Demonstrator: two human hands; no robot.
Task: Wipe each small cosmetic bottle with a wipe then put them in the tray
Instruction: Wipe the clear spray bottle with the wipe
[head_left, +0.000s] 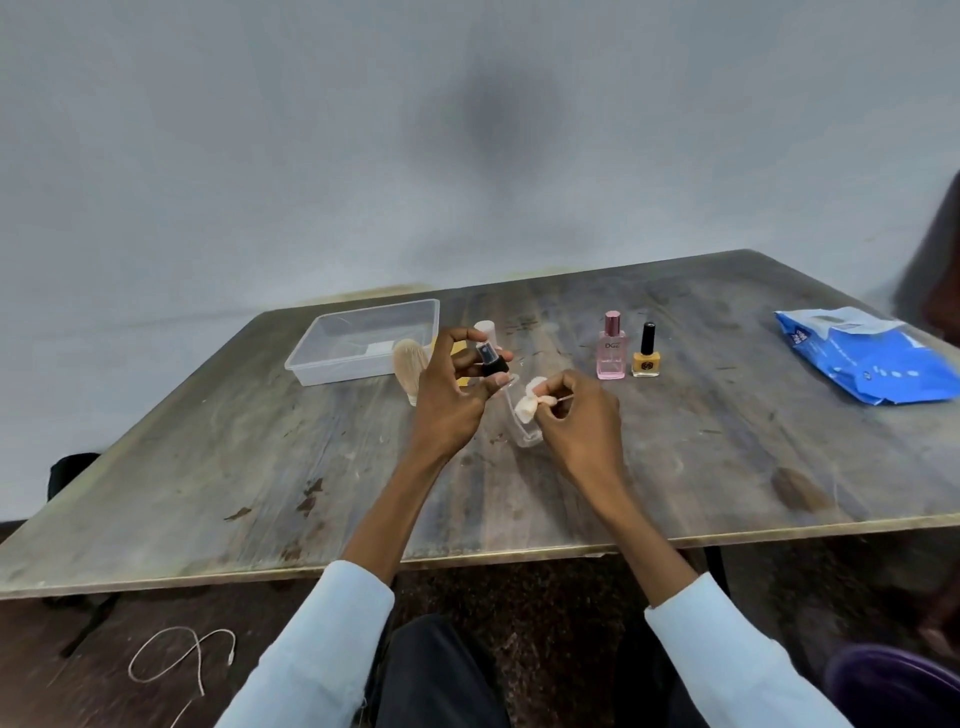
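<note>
Counter (519, 493) w/ clear tray (363, 340) near far-left corner; wipes pack (872, 358) at right edge. Both hands work mid-counter: left hand (452, 395) grips clear spray bottle (519, 415) by its black top, right hand (576, 415) pinches wipe (535, 402) against it. Risk: slick, tilted bottle could slip from the top-only grip & knock pink bottle (611, 345) or nail polish (647, 353) nearby.

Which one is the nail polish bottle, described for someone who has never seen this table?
Start at the blue wipes pack on the table's far right and look left to two small bottles standing side by side. The nail polish bottle is the right one, nearer the pack. It is squat and orange-yellow with a tall black cap, unlike the taller pink perfume bottle beside it.
</note>
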